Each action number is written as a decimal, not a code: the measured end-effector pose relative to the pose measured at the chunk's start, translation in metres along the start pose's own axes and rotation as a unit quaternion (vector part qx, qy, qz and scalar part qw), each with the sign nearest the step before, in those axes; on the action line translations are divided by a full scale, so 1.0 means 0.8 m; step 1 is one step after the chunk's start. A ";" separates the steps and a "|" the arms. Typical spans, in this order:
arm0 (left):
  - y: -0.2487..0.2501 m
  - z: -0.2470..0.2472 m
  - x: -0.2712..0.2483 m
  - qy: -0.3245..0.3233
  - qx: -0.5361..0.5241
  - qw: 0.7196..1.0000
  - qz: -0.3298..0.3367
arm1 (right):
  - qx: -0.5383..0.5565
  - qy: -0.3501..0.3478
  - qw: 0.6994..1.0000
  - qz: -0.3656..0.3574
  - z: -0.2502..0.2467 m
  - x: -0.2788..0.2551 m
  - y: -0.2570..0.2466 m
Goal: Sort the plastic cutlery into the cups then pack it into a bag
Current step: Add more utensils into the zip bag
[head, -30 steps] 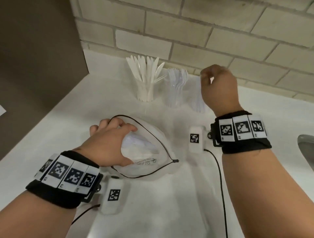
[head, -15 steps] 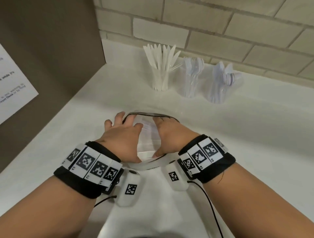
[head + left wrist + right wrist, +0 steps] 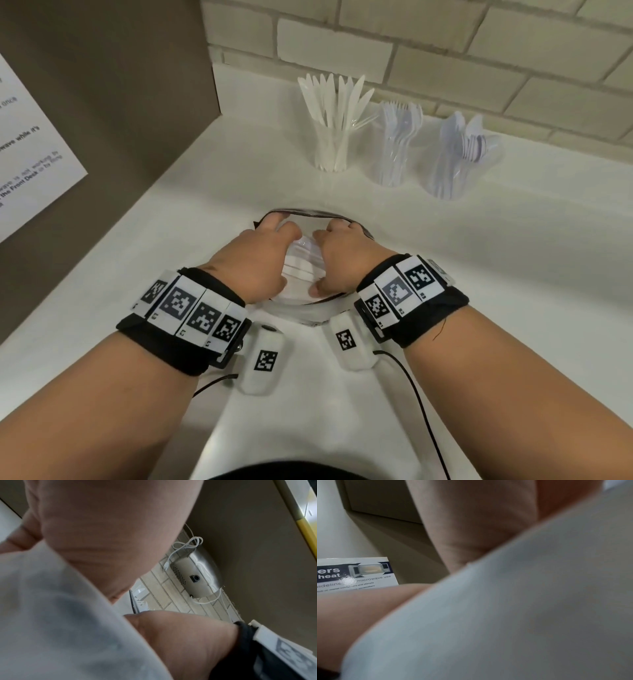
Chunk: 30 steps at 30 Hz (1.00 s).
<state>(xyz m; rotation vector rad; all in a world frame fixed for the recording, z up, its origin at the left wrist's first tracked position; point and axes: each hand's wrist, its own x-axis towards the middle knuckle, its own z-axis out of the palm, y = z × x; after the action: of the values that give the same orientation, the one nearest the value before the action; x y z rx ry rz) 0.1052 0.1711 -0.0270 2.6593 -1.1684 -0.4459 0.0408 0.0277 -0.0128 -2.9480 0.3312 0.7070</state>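
Note:
A clear plastic bag [image 3: 303, 265] with a black zip rim lies on the white counter [image 3: 496, 260] in front of me. My left hand [image 3: 255, 265] grips its left side and my right hand [image 3: 342, 255] grips its right side, fingers curled over the rim. The bag [image 3: 51, 622] fills the left wrist view under my left palm [image 3: 111, 527], and the bag [image 3: 522, 608] fills the right wrist view too. Behind it stand three clear cups: knives [image 3: 334, 137], forks [image 3: 397, 147] and spoons [image 3: 455, 161]. What the bag holds is unclear.
A brown side panel [image 3: 109, 102] with a printed paper notice [image 3: 30, 144] closes the left side. The brick wall [image 3: 445, 44] runs behind the cups. A metal wall unit [image 3: 197, 577] with a white cord hangs higher up. A microwave notice [image 3: 354, 573] shows at left.
My right hand came down from the spoon cup to the bag. Both hands now hold the bag between them, and my view has moved closer over it.

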 end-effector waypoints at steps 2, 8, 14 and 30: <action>-0.001 -0.003 -0.001 -0.012 -0.007 1.000 0.014 | -0.005 0.004 1.000 0.014 0.000 0.003 0.000; -0.010 -0.007 0.006 -0.025 -0.010 0.999 -0.022 | -0.009 -0.019 1.000 0.008 0.003 0.016 -0.003; -0.013 -0.009 0.013 -0.039 -0.055 0.998 -0.021 | 0.049 0.030 0.998 0.022 0.007 0.022 -0.013; -0.019 -0.015 0.016 -0.038 -0.005 0.995 -0.095 | 0.065 0.055 0.996 -0.013 0.013 0.024 -0.012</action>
<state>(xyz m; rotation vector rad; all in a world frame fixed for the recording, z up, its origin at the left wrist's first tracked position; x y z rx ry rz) 0.1280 0.1727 -0.0225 2.7785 -0.9337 -0.5885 0.0548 0.0347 -0.0303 -2.8666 0.3323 0.5016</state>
